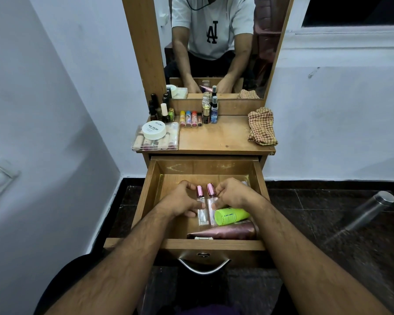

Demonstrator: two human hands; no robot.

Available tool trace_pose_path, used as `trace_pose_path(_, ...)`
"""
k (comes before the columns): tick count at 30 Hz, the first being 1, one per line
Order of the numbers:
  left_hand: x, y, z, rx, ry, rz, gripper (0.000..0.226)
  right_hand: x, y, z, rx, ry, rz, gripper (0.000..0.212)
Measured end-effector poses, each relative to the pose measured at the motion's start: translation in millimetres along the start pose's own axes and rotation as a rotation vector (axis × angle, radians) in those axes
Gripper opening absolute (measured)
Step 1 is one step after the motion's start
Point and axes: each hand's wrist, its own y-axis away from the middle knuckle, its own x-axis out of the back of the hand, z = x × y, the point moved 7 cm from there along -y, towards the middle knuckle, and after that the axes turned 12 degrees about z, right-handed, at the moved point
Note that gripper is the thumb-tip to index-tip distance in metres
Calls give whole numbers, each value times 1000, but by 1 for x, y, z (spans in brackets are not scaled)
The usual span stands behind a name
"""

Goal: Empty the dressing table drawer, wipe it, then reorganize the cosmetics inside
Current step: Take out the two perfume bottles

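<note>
I saw both hands reaching down into the open wooden drawer (pixel 150 189) of the dressing table. My left hand (pixel 183 201) had its fingers curled round the left of two clear bottles with pink caps, the left bottle (pixel 200 204) lying flat with its cap pointing to the far side. My right hand (pixel 231 194) pinched the right bottle (pixel 211 198), which lay just beside the first and parallel to it. To the right and nearer, a lime-green tube (pixel 231 216) lay on its side, touching the right bottle's near end. Nearer still, a pinkish-brown tube (pixel 228 233) lay across the drawer along its front wall, with a small white item just beside its left end that I could not make out. On the tabletop (pixel 218 137) beyond the drawer, at the far left, stood a cluster of dark nail polish bottles (pixel 160 109); a clear plastic box (pixel 156 138) sat near them with a round white tub (pixel 154 130) on its lid. Small colourful tubes (pixel 188 118) and two spray bottles (pixel 210 110) stood against the mirror (pixel 214 42), and a checked cloth (pixel 261 126) lay crumpled at the right.
</note>
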Motion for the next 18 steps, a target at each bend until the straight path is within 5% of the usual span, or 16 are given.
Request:
trace_pose_path(5,10,0,10,-164,14,83,63,8,-7,-6,72,-106,133,45)
trace_pose_path(9,15,3,21,-279,13,160,80,19,1,-22,218,-86,239,91)
trace_pose_path(18,17,11,33,-442,-204,266,65,26,15,-36,400,1,335,64)
